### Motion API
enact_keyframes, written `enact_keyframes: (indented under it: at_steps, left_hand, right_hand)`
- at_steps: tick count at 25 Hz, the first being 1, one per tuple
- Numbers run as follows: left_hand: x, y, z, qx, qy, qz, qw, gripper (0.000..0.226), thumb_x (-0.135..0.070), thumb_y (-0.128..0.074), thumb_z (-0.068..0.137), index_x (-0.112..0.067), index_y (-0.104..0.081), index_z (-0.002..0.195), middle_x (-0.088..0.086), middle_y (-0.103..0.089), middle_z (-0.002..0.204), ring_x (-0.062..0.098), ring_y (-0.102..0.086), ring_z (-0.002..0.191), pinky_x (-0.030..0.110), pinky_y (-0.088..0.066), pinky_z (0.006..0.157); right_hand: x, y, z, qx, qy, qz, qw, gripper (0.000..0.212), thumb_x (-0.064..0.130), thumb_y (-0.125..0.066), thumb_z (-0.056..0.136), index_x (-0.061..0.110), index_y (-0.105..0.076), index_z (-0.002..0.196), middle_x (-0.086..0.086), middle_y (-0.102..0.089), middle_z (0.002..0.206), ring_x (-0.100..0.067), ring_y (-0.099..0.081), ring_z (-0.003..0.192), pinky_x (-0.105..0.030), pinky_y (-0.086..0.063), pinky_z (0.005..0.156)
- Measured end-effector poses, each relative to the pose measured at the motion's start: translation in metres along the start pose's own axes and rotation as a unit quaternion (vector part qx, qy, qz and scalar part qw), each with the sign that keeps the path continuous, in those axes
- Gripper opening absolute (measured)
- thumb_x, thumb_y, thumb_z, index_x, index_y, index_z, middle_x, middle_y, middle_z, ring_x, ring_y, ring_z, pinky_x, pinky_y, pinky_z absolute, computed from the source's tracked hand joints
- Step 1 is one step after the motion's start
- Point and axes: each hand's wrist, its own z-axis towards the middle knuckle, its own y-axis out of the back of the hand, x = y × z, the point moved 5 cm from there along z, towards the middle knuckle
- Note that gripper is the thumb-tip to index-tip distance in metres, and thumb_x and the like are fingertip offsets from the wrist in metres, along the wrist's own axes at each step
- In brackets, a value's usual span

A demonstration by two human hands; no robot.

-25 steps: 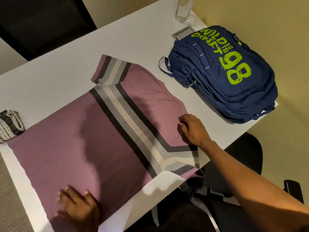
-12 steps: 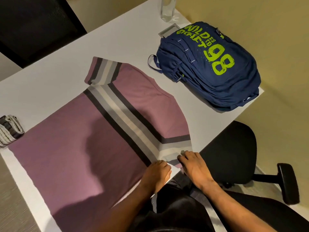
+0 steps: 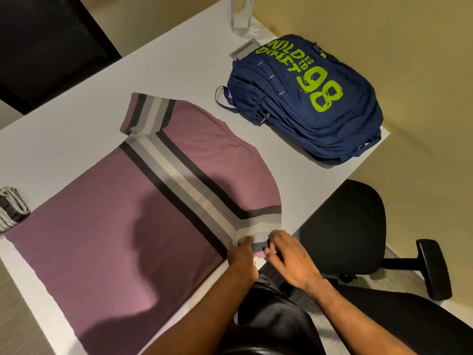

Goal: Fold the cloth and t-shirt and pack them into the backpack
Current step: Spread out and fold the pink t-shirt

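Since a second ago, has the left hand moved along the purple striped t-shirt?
Yes. The left hand went from the plain hem end of the purple striped t-shirt to its near striped sleeve, beside the right hand.

The white table (image 3: 76, 119) bears a purple t-shirt (image 3: 102, 239) (spread flat), blue backpack (image 3: 307, 103), striped cloth (image 3: 10, 208), clear bottle (image 3: 240, 16).

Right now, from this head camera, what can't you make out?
Head view only:
Striped cloth: cut off by the left edge.
Bottle: top cut off by the upper edge.
Grey object: mostly hidden behind the backpack.
T-shirt near sleeve hem: covered by the left hand and right hand gripping it.
Backpack zip: too small to tell open or shut.
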Motion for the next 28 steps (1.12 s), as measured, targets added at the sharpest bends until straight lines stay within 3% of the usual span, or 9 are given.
enact_keyframes:
  at_steps: [4,9,14,17,19,21,23,24,28]
  left_hand:
    - [0.010,-0.002,0.004,0.060,0.012,0.055,0.997,0.030,-0.025,-0.075,0.092,-0.008,-0.062,0.113,0.003,-0.061,0.083,0.016,-0.056,0.069,0.026,-0.042,0.057]
    - [0.012,0.009,0.006,0.048,-0.033,-0.047,0.997,0.023,-0.011,-0.077,0.091,-0.013,-0.066,0.111,0.008,-0.066,0.119,0.030,-0.061,0.119,0.044,-0.050,0.108]
    - [0.006,0.024,0.010,0.011,-0.034,-0.046,0.998,0.037,-0.010,-0.079,0.088,-0.011,-0.062,0.122,0.010,-0.063,0.085,0.017,-0.052,0.059,0.028,-0.046,0.048]
    - [0.027,0.052,-0.003,-0.019,0.019,0.072,0.997,0.019,-0.017,-0.074,0.095,-0.004,-0.066,0.106,0.007,-0.052,0.065,0.015,-0.042,0.048,0.024,-0.040,0.045]
    - [0.030,0.063,-0.017,-0.024,-0.053,0.202,0.978,0.025,-0.023,-0.070,0.096,-0.004,-0.063,0.109,0.006,-0.056,0.071,0.015,-0.048,0.053,0.027,-0.042,0.045]
    - [0.012,0.055,-0.028,-0.003,-0.325,0.409,0.853,0.013,-0.023,-0.068,0.094,-0.015,-0.060,0.101,-0.003,-0.062,0.090,0.009,-0.056,0.073,0.028,-0.051,0.061]
    - [-0.003,0.038,-0.038,0.005,-0.586,0.555,0.590,0.020,-0.019,-0.071,0.090,-0.022,-0.060,0.107,-0.006,-0.059,0.114,0.009,-0.057,0.101,0.025,-0.052,0.085]
    - [-0.006,0.033,-0.037,0.014,-0.641,0.585,0.497,0.030,-0.019,-0.073,0.088,-0.021,-0.060,0.116,-0.003,-0.057,0.126,0.014,-0.056,0.116,0.028,-0.051,0.097]
    - [0.007,0.020,0.008,0.095,-0.554,0.741,0.366,0.079,-0.041,-0.078,0.080,-0.016,-0.048,0.148,0.009,-0.038,0.164,0.028,-0.021,0.158,0.053,-0.029,0.124]
  right_hand:
    - [-0.021,0.006,0.014,-0.051,-0.061,-0.005,0.997,0.030,0.026,-0.042,0.108,0.024,-0.059,0.133,0.004,-0.058,0.137,-0.018,-0.054,0.123,-0.041,-0.049,0.104]
    - [-0.036,0.000,0.029,0.071,-0.009,-0.179,0.981,0.053,0.036,-0.039,0.106,0.031,-0.039,0.159,0.000,-0.032,0.169,-0.027,-0.036,0.150,-0.046,-0.032,0.119]
    - [-0.047,0.007,0.025,0.059,-0.013,-0.192,0.980,0.048,0.040,-0.036,0.108,0.034,-0.046,0.154,0.002,-0.035,0.167,-0.025,-0.039,0.149,-0.046,-0.032,0.119]
    - [-0.042,0.015,0.021,-0.011,-0.044,-0.133,0.990,0.037,0.034,-0.046,0.107,0.026,-0.058,0.142,-0.002,-0.052,0.150,-0.024,-0.050,0.134,-0.042,-0.040,0.114]
    - [-0.032,0.017,0.016,-0.040,-0.032,-0.114,0.992,0.028,0.031,-0.051,0.105,0.023,-0.062,0.129,0.002,-0.058,0.128,-0.018,-0.056,0.113,-0.038,-0.048,0.103]
    - [-0.022,0.008,0.011,0.001,-0.001,-0.132,0.991,0.024,0.035,-0.045,0.105,0.026,-0.063,0.116,0.007,-0.057,0.113,-0.014,-0.055,0.102,-0.036,-0.048,0.096]
    - [-0.017,0.004,0.010,0.036,-0.016,-0.182,0.983,0.035,0.043,-0.034,0.105,0.028,-0.066,0.108,0.009,-0.060,0.105,-0.014,-0.057,0.101,-0.036,-0.046,0.096]
    - [-0.015,0.008,0.015,0.028,-0.040,-0.197,0.979,0.042,0.045,-0.030,0.105,0.029,-0.069,0.104,0.008,-0.062,0.102,-0.015,-0.059,0.099,-0.036,-0.046,0.095]
    - [0.013,0.041,0.087,-0.082,-0.051,-0.123,0.988,0.037,0.034,-0.038,0.103,0.017,-0.071,0.100,-0.002,-0.067,0.101,-0.025,-0.060,0.093,-0.039,-0.047,0.085]
